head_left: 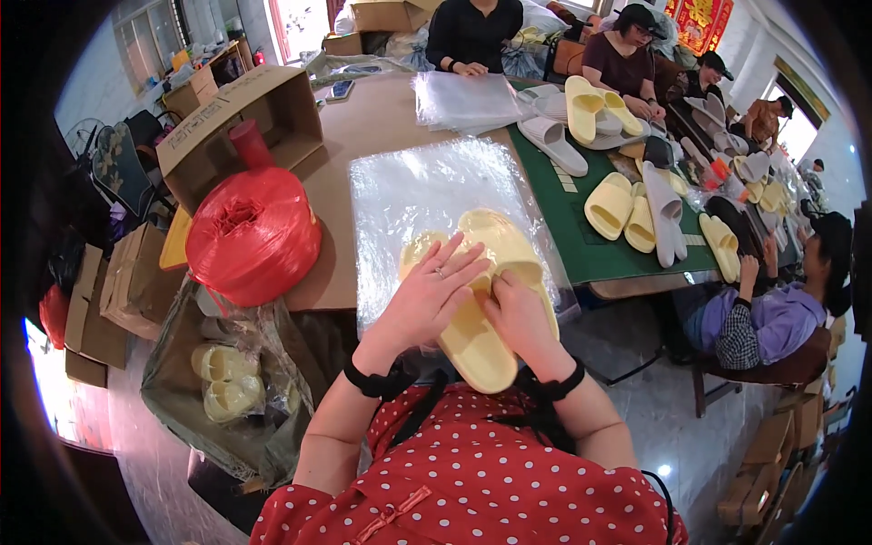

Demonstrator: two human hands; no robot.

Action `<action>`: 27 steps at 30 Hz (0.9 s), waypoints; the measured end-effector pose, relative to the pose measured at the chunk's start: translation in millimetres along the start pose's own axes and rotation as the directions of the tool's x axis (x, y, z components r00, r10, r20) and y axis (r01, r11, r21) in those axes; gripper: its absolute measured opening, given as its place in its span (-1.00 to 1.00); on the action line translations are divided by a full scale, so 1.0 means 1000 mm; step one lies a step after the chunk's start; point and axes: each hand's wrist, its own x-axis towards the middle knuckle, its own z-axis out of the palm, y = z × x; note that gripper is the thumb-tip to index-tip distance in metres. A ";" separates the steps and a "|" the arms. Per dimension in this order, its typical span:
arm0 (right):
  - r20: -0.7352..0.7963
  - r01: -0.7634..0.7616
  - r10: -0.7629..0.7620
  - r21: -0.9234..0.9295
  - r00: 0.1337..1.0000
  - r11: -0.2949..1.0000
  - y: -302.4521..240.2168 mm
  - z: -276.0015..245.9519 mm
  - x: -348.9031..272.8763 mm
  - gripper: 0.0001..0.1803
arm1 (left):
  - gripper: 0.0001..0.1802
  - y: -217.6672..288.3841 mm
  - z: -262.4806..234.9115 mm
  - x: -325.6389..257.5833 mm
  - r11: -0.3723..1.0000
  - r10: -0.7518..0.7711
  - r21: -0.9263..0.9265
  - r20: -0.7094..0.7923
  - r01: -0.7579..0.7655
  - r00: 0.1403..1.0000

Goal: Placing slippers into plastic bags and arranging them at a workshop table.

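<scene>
A pair of pale yellow slippers is right in front of me, above a stack of clear plastic bags (413, 186). My left hand (434, 289), a ring on one finger, lies with its fingers stretched out across the nearer slipper (481, 350), hiding much of its upper part. My right hand (525, 313) has its fingers curled at the other slipper (495, 234), gripping it near the strap. The two slippers overlap side by side, and the nearer one's sole end points toward me. Whether a bag is around either slipper, I cannot tell.
A red roll of plastic twine (259, 241) and an open cardboard box (241, 136) stand left. Below, a sack (177, 363) holds bagged slippers. Several loose slippers (609, 204) cover the green mat (590, 259) at right. Other people sit around the tables; another bag stack (463, 98) lies opposite.
</scene>
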 end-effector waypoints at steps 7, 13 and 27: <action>-0.028 -0.075 0.107 0.537 0.994 0.840 0.043 0.071 0.056 -0.85 | -0.53 0.010 0.000 0.001 0.990 0.091 -0.106 -0.007 -0.091 0.996; -0.160 0.038 -0.067 -0.179 0.985 0.983 0.019 0.075 0.109 -0.87 | -0.51 0.010 -0.017 -0.007 0.989 0.096 -0.118 0.079 -0.086 0.992; 0.042 0.251 -0.279 0.323 0.960 0.912 -0.020 0.017 0.002 -0.57 | -0.27 -0.014 -0.020 -0.081 0.765 -0.637 -0.303 -0.222 0.569 0.738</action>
